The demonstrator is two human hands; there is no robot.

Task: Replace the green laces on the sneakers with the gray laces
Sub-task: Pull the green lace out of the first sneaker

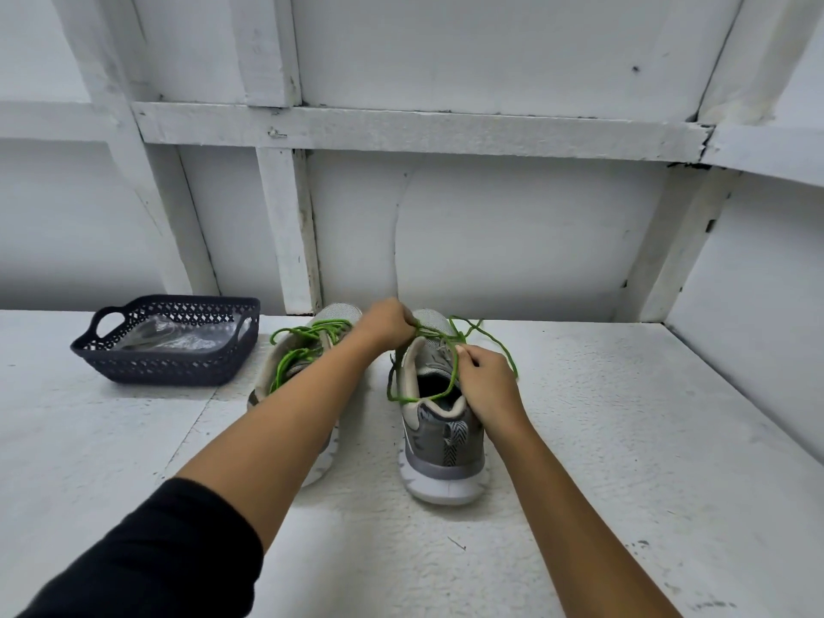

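Centre of frame: the left hand [387, 325], fingers curled, pinches the green lace [403, 399] over the forepart of the right sneaker [439, 443]. The right hand [488, 383], just below and to the right, pinches the same lace beside the shoe's collar; loose loops hang across the opening. The left sneaker [339, 314], partly behind the left forearm, carries a second green lace [290, 356]. Both shoes stand on a white table [602, 439]. At centre left, a dark basket [169, 370] holds a clear packet [178, 334]; its contents cannot be made out.

White boarded wall [490, 234] at 12 o'clock; painted timber battens [401, 131] cross it; side wall [758, 283] at 3 o'clock; white rough-textured tabletop [624, 439] at 6 o'clock; soft even light.
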